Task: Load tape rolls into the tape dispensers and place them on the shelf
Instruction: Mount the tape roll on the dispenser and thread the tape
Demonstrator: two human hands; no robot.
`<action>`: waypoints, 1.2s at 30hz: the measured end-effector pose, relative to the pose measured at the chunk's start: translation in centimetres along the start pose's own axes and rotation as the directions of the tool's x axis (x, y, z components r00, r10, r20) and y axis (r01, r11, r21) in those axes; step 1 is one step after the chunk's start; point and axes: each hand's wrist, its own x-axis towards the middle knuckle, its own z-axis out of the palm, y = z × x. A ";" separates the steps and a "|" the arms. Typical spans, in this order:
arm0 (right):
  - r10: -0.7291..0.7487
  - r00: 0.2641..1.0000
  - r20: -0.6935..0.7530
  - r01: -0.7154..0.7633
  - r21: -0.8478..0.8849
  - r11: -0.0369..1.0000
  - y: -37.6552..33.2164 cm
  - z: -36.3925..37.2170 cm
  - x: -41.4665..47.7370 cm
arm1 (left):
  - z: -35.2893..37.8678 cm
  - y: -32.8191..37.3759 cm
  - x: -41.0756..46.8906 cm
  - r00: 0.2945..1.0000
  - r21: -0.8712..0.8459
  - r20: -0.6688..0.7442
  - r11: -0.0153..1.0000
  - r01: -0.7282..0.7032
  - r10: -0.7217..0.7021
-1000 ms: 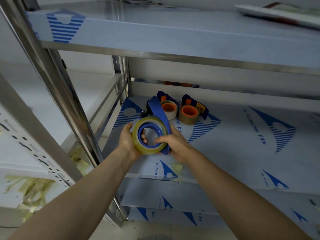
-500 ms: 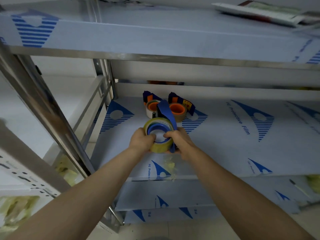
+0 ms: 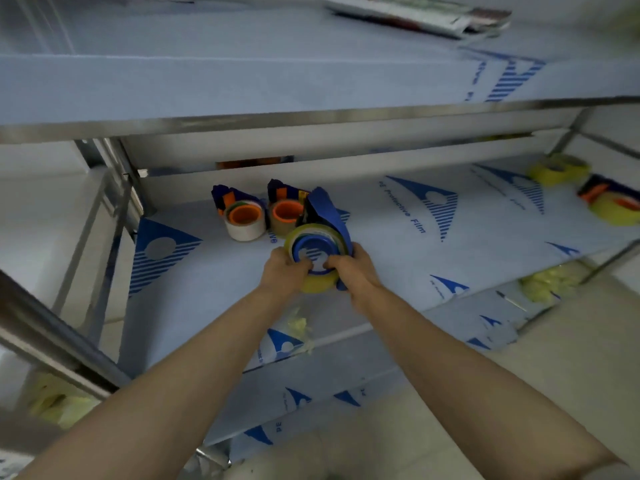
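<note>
A blue tape dispenser [image 3: 327,213] loaded with a yellowish clear tape roll [image 3: 317,284] sits low over the middle shelf [image 3: 398,258]. My left hand [image 3: 282,271] grips the roll's left side with fingers curled into its blue core. My right hand [image 3: 353,270] grips the dispenser's right side. Just behind stand two loaded dispensers with orange cores, one holding a white roll [image 3: 244,221], one a brown roll [image 3: 285,214].
At the shelf's far right lie a yellow tape roll [image 3: 557,169] and another loaded dispenser [image 3: 611,200]. The upper shelf [image 3: 242,81] overhangs close above. Steel posts [image 3: 52,337] stand left. Crumpled yellow tape scraps [image 3: 550,282] lie on the lower shelf.
Both hands carried the blue dispenser forward and down toward the shelf, up beside the two orange-cored dispensers. The camera swung right, revealing the shelf's right end.
</note>
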 end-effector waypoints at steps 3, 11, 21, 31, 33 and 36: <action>-0.004 0.997 -0.071 0.008 0.045 0.999 0.3 -1.9 0.0 | 1.8 1.5 -0.2 0.997 0.042 0.054 0.997 -0.060 0.058; -0.145 0.960 -0.240 0.152 0.007 0.988 0.2 -10.0 -0.1 | 8.7 4.4 -3.0 0.976 -0.188 0.196 0.974 0.128 -0.090; -0.227 0.936 -0.270 0.189 -0.158 0.969 3.2 -28.1 -0.2 | 24.2 7.4 -8.5 0.973 -0.203 0.229 0.979 0.020 0.027; -0.217 0.875 -0.433 0.177 -0.130 0.976 5.5 -44.0 0.0 | 38.9 11.5 -12.4 0.939 -0.214 0.345 0.974 0.074 0.004; -0.205 0.866 -0.456 0.166 -0.124 0.978 5.9 -46.2 0.3 | 41.0 12.3 -12.4 0.925 -0.208 0.379 0.974 0.086 0.000; -0.184 0.854 -0.487 0.154 -0.100 0.983 6.4 -49.2 1.1 | 43.9 13.2 -11.8 0.910 -0.196 0.415 0.976 0.091 -0.001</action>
